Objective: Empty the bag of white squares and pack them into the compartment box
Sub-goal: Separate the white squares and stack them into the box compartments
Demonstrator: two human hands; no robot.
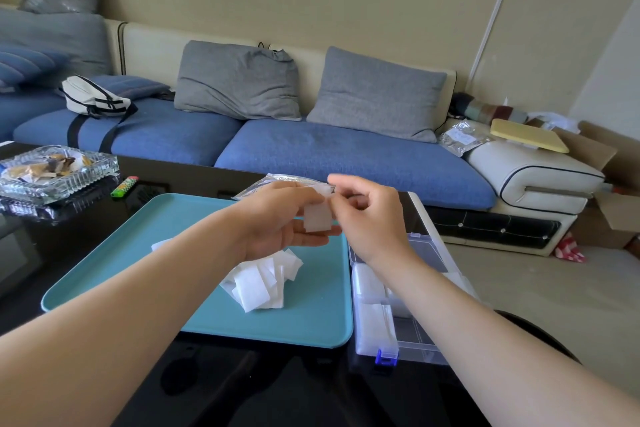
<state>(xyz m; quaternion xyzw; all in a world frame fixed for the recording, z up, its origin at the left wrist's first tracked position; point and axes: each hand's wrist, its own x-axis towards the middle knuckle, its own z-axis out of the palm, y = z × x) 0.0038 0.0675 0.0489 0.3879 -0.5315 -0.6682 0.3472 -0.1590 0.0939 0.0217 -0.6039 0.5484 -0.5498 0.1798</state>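
White squares (317, 217) sit gripped in my left hand (277, 220), my right hand (370, 218) pinching their top. Another pile (259, 284) lies on the teal tray (121, 270).

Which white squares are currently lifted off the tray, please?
The small stack pinched between left hand and right hand; the others lie heaped on the teal tray or packed in the compartment box.

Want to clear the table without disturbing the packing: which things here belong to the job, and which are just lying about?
Job: held squares, pinched between left hand and right hand; loose pile on teal tray; compartment box; bag behind the hands.
Lying about: glass ashtray; lighter; sling bag on the sofa.
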